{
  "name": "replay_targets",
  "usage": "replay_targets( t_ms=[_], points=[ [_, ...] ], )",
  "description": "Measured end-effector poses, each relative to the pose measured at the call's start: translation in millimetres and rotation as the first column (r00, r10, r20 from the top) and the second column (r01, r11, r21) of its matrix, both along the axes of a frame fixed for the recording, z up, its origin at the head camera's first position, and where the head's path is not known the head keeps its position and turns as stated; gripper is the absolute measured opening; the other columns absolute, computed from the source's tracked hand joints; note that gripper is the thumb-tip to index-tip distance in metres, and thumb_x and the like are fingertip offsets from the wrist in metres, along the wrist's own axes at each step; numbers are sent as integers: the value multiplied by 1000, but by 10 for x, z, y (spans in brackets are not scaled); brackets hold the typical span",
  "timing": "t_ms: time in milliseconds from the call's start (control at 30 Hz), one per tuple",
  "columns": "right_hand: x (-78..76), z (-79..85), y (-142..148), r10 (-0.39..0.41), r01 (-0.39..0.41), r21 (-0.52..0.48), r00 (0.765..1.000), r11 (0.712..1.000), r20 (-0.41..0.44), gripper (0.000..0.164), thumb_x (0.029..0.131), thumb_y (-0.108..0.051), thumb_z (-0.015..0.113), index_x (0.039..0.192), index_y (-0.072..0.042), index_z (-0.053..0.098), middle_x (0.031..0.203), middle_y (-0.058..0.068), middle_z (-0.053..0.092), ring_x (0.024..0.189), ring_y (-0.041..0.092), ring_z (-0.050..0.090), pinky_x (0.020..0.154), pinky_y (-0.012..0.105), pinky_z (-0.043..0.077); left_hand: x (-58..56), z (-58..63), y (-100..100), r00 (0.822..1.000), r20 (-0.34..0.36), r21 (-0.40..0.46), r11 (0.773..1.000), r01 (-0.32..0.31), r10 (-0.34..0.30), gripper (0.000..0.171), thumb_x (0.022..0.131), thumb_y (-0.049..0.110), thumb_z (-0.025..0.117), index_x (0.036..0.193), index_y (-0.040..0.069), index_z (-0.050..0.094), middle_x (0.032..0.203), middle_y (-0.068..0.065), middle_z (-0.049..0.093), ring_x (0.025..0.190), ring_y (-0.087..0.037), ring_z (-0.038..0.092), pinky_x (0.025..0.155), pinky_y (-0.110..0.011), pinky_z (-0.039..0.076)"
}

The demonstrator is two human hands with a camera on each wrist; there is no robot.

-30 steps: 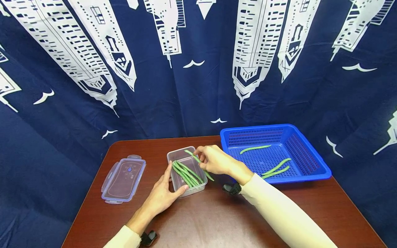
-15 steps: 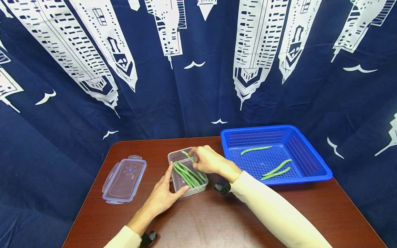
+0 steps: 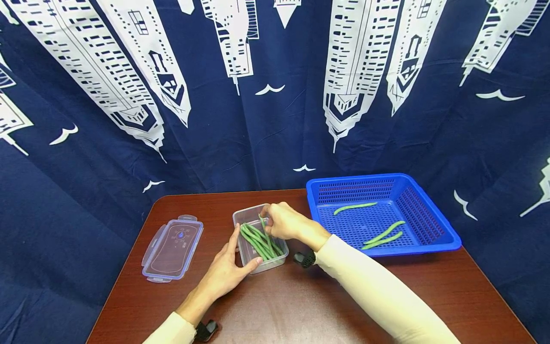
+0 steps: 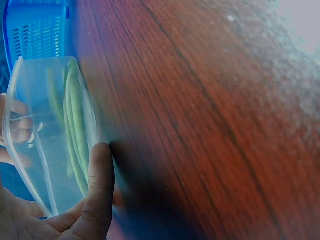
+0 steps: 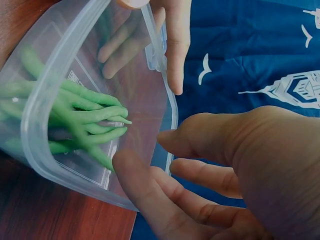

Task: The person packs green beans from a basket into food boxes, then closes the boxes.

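Bean (image 3: 264,230) beside your right hand (image 3: 285,221), inside the box (image 3: 270,265)

That bean lies just left of your right fingers (image 5: 137,185) in the head view, its long axis running roughly along the box's length: far end by your fingertips, near end over the pile (image 3: 254,242). Your right hand is the nearer one. Its thumb and index finger stand parted, with nothing pinched between them; whether a fingertip touches the bean, you cannot tell. Your left hand (image 3: 224,271) braces the box at its left side and near end, fingers straight and spread rather than curled.

Count one box, one lid (image 3: 172,251) left of it on the worktop (image 3: 318,306), and one basket (image 3: 356,179) to the right holding three beans (image 3: 355,208). Those in the pile overlap, so you cannot fix their number.
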State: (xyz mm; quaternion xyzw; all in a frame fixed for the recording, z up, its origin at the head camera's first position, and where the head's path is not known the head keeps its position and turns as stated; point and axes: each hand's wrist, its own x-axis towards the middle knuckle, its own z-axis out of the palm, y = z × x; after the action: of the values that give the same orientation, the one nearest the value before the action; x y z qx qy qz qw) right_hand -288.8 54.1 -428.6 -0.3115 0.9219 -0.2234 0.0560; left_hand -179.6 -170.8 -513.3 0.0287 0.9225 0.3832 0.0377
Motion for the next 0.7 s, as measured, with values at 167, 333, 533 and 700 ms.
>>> replay_targets(
  t_ms=[167,333,533,700],
  points=[
    [2,46,40,34,-34,-6,999,999,-43,36,95,-4,82,131,-2,82,85,0,79,80,12,69,83,34,63,-1,2,1,1000,-12,6,1000,6,-6,121,102,64,86,190,20,14,176,-28,55,155,-46,65,125,-71,52],
    [22,146,118,63,-64,-25,998,998,-27,35,97,-5,81,133,-4,83,92,1,84,83,9,71,84,33,63,-2,4,0,1000,-12,6,1000,5,-5,121,102,65,86,190,21,14,176,-28,55,155,-45,66,125,-71,52],
    [7,269,293,127,-130,-24,988,991,-89,31,100,-8,83,131,-4,82,95,1,83,85,9,72,84,30,62,4,0,-4,1000,-16,10,1000,-3,3,121,101,66,86,190,23,16,175,-27,56,156,-46,65,125,-71,51],
    [-43,326,496,148,-159,-71,980,985,-134,29,101,-7,86,129,-2,82,103,6,85,95,17,80,90,37,66,7,-2,-13,1000,-22,16,1000,-5,5,121,101,64,87,190,25,16,174,-26,57,156,-47,64,125,-70,51]
  ],
)
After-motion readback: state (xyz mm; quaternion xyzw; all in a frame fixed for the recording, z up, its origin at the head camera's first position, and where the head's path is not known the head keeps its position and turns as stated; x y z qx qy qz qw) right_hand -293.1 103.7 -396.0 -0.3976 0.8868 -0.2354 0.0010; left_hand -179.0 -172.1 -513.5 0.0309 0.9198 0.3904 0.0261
